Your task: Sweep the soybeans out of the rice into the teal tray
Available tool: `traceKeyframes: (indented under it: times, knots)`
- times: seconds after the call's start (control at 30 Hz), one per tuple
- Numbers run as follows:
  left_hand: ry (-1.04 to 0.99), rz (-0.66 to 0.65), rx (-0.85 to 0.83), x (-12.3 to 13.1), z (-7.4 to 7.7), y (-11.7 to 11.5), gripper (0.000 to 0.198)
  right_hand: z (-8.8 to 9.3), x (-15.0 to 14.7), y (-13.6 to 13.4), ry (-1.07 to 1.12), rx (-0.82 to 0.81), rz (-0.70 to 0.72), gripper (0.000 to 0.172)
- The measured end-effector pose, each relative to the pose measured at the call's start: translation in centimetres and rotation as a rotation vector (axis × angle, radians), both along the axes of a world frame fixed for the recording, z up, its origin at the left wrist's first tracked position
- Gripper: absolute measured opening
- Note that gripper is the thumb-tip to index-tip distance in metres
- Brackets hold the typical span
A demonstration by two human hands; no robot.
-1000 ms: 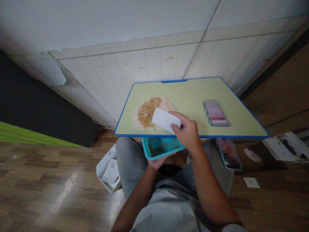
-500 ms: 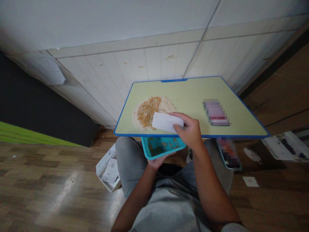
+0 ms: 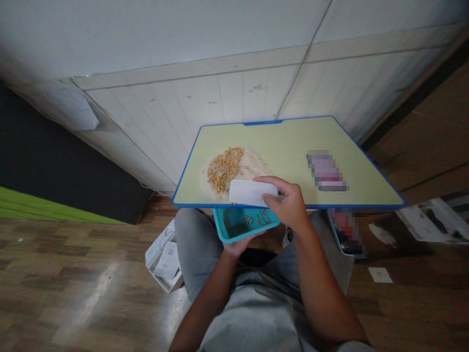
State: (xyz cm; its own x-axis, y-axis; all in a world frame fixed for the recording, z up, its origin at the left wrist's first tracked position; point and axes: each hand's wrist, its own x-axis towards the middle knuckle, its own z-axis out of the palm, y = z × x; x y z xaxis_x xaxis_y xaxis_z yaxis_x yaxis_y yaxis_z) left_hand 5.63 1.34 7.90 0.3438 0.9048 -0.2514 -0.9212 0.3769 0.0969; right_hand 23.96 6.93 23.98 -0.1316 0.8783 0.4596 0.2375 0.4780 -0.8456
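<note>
My right hand (image 3: pixel 287 198) pinches a white card (image 3: pixel 247 192) between thumb and fingers, its lower edge near the front rim of a pale yellow-green table (image 3: pixel 289 139). Past the card lies a heap of yellow beans (image 3: pixel 223 171), which look like soybeans, beside and partly on pale grains (image 3: pixel 252 164) resembling rice. Just below the table's front edge, my left hand (image 3: pixel 237 246) supports a turquoise plastic tray (image 3: pixel 227 240) from underneath; most of its fingers are hidden by the tray. Beans (image 3: pixel 238 227) are scattered on the tray's bottom.
A blurred-out phone-like object (image 3: pixel 327 171) lies on the table's right side. Another blurred object (image 3: pixel 346 232) rests on my right thigh. An open white box (image 3: pixel 164 264) with papers stands on the floor to the left. A white panelled wall (image 3: pixel 205 105) rises behind the table.
My right hand has drawn the card slightly toward the table's front edge, above the tray. The left hand and tray have hardly moved.
</note>
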Motion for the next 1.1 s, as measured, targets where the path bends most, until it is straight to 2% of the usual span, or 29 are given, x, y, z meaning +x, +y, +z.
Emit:
traceKeyframes:
  times: [0.13, 0.3, 0.43, 0.8, 1.1]
  knots:
    - [0.03, -0.02, 0.022, 0.0, -0.1, 0.1, 0.086, -0.1, 0.0, -0.1, 0.008, -0.004, 0.009, 0.045]
    - [0.043, -0.014, 0.01, 0.1, 0.5, 0.2, 0.082, -0.5, -0.8, 0.1, 0.053, -0.023, -0.07, 0.048]
    - [0.055, 0.0, 0.022, 0.2, 0.8, 0.3, 0.083, -0.6, -1.6, 0.1, -0.002, -0.027, -0.022, 0.05]
    - [0.004, -0.059, 0.058, -0.2, -0.8, 0.3, 0.09, -0.7, -1.9, 1.5, -0.036, -0.025, -0.171, 0.052]
    - [0.014, -0.045, 0.023, -0.2, -1.1, 0.1, 0.095, -1.2, -1.9, 3.1, -0.072, 0.0, -0.28, 0.054]
